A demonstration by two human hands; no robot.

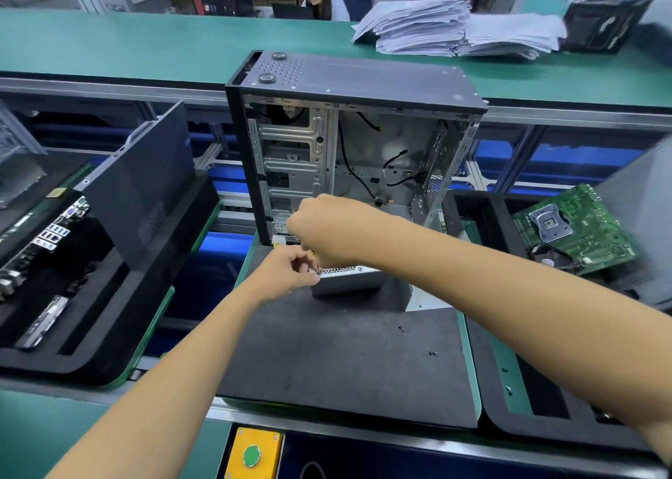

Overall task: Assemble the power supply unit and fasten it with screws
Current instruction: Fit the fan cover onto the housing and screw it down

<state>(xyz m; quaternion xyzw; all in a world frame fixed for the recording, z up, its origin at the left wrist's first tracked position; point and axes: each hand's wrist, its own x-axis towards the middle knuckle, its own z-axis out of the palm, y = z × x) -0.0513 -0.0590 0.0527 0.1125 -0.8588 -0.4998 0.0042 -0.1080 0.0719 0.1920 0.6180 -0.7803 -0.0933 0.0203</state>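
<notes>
Both hands meet at the power supply [345, 278]: left hand [287, 273] pinches its corner, right hand [327, 231] (fingers hidden, grip unclear) hovers at twelve o'clock, before the open case [349, 133].

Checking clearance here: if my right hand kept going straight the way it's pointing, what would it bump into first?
Your right hand points left and slightly away, so it would probably meet the drive-bay frame at the open case's lower front first. Depth is unclear from this view.

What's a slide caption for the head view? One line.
Both hands work at the power supply unit before the open computer case.
</notes>
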